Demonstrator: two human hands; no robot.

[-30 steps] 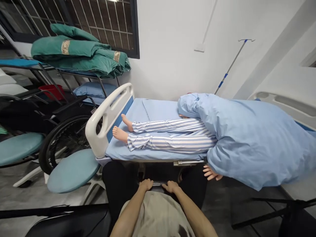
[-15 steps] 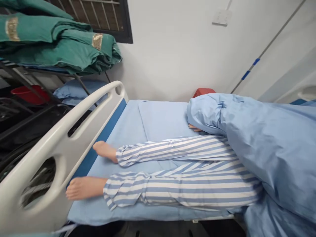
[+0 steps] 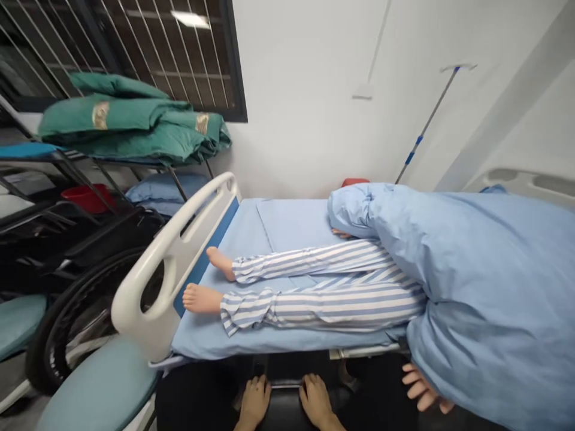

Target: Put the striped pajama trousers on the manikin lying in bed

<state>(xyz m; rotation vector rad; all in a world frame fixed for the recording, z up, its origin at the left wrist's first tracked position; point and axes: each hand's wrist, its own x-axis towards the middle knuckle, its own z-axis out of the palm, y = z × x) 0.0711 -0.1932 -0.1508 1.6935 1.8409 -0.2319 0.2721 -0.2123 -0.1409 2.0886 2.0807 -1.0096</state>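
My left hand (image 3: 254, 400) and my right hand (image 3: 317, 401) are at the bottom edge, side by side below the bed frame (image 3: 363, 352). Their fingers curl over a pale bar (image 3: 285, 385) under the bed. On the blue mattress (image 3: 287, 224) lies a manikin in striped pyjama trousers (image 3: 327, 290), bare feet (image 3: 200, 298) towards the white footboard (image 3: 173, 254). A light blue quilt (image 3: 485, 281) covers its upper body. One manikin hand (image 3: 422, 389) hangs out under the quilt, to the right of my right hand.
A wheelchair wheel (image 3: 67, 317) and a teal stool seat (image 3: 96, 392) stand left of the footboard. Folded green quilts (image 3: 135, 123) lie on a rack above a red basin (image 3: 87, 196). An IV pole (image 3: 426, 123) leans by the white wall.
The view swung in close over the bed, hiding my hands, then pulled back. Both hands show again at the bar under the bed, placed as before.
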